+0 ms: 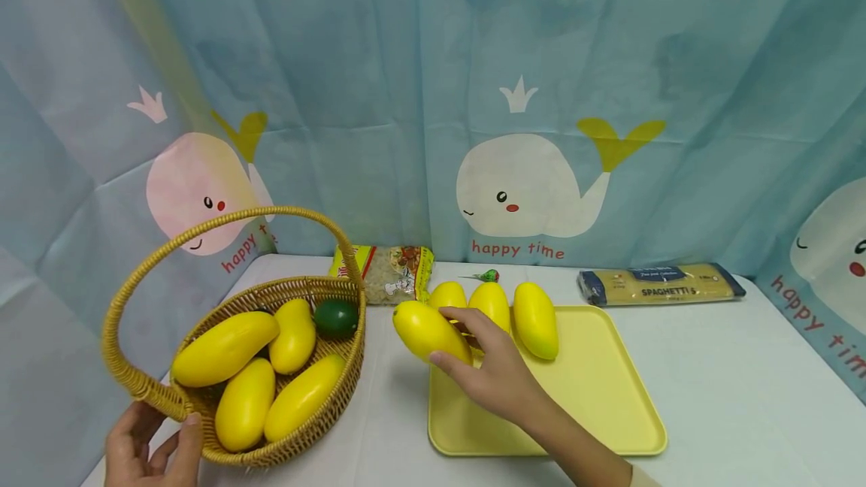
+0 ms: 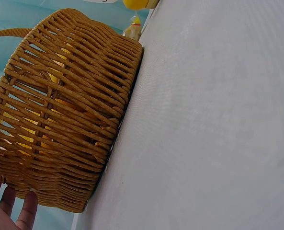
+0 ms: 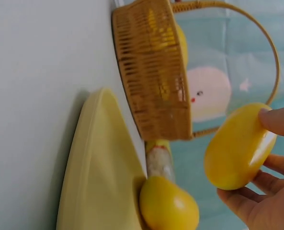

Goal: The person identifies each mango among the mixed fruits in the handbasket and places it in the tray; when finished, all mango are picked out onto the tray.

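Note:
My right hand (image 1: 497,367) holds a yellow mango (image 1: 429,331) between thumb and fingers, raised over the left edge of the yellow tray (image 1: 595,397). In the right wrist view the mango (image 3: 237,148) is clear of both tray and basket. At the left, my left hand (image 1: 154,446) grips the rim of the wicker basket (image 1: 338,404) beside the handle's base, thumb on top; the left wrist view shows its fingers (image 2: 29,208) against the woven side. Several yellow mangoes (image 1: 226,348) and a dark green avocado-like fruit (image 1: 336,319) lie inside the basket. Three mangoes (image 1: 536,320) rest along the tray's back edge.
Behind the basket lies a clear-and-yellow food packet (image 1: 389,275). A small green-and-red item (image 1: 487,276) lies behind the tray, and a spaghetti packet (image 1: 663,284) is at the back right. A whale-print curtain (image 1: 379,96) hangs behind the white table (image 1: 758,397).

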Demonstrator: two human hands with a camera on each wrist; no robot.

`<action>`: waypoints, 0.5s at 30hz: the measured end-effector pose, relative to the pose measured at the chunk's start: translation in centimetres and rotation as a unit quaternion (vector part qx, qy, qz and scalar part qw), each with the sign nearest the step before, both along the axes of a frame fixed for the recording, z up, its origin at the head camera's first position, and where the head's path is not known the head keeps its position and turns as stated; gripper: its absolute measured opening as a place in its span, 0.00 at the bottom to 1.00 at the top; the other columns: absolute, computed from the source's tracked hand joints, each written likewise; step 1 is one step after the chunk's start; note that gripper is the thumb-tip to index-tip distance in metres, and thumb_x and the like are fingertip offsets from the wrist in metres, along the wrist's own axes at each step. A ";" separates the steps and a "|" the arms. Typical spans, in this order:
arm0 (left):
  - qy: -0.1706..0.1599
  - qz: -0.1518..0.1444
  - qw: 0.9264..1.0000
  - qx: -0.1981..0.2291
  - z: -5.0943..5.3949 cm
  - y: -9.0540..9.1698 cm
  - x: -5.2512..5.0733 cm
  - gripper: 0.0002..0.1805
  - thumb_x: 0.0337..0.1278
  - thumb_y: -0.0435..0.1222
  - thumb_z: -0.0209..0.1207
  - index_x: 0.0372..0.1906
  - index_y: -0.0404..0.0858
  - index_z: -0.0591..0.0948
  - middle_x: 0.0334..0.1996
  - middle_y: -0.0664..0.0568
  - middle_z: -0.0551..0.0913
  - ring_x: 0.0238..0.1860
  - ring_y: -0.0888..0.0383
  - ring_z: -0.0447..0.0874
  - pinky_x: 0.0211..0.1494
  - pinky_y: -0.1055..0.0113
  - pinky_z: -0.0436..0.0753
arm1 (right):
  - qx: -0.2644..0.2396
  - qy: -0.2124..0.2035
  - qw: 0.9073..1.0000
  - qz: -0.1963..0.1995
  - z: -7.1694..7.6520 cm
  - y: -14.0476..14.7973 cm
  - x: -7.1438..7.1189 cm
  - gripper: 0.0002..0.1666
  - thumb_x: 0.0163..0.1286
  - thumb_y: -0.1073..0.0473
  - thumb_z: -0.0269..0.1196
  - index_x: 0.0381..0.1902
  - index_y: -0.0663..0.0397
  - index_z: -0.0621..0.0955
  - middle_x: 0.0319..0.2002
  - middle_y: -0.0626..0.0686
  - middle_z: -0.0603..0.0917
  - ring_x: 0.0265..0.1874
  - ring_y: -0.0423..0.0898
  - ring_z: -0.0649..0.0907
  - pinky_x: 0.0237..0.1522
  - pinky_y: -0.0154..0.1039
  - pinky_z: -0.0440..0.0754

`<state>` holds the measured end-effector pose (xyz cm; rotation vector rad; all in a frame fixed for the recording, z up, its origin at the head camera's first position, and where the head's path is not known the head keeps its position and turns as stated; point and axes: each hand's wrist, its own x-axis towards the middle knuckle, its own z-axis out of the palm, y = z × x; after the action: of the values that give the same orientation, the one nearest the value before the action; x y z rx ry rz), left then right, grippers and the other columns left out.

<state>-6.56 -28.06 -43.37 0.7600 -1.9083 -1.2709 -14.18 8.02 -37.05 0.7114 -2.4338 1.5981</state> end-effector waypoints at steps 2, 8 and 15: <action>0.001 -0.002 1.000 -0.002 0.0 0.0 0.0 0.33 0.69 0.32 0.57 0.76 0.45 0.62 0.68 0.41 0.66 0.69 0.56 0.64 0.53 0.84 0.73 | -0.005 -0.011 1.000 -0.008 -0.1 0.6 -0.1 0.32 0.64 0.56 0.73 0.64 0.52 0.77 0.57 0.45 0.80 0.52 0.46 0.80 0.55 0.48 0.82; 0.004 -0.002 1.000 -0.002 -0.2 -0.1 0.0 0.33 0.69 0.33 0.57 0.76 0.45 0.62 0.69 0.41 0.65 0.69 0.57 0.64 0.53 0.84 0.72 | -0.011 -0.024 0.999 -0.034 -0.3 2.3 -0.2 0.32 0.64 0.55 0.73 0.64 0.53 0.77 0.59 0.48 0.79 0.54 0.51 0.81 0.55 0.49 0.82; 0.006 0.000 1.000 -0.006 -0.2 0.0 0.0 0.33 0.69 0.32 0.57 0.76 0.45 0.63 0.68 0.41 0.66 0.68 0.57 0.64 0.51 0.85 0.72 | -0.008 -0.008 0.998 -0.061 -0.8 4.3 -0.5 0.32 0.65 0.56 0.73 0.64 0.55 0.77 0.60 0.52 0.79 0.53 0.52 0.82 0.54 0.46 0.83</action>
<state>-6.59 -28.09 -43.59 0.7443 -1.9061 -1.2602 -14.71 12.31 -37.89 0.5368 -2.4223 1.5812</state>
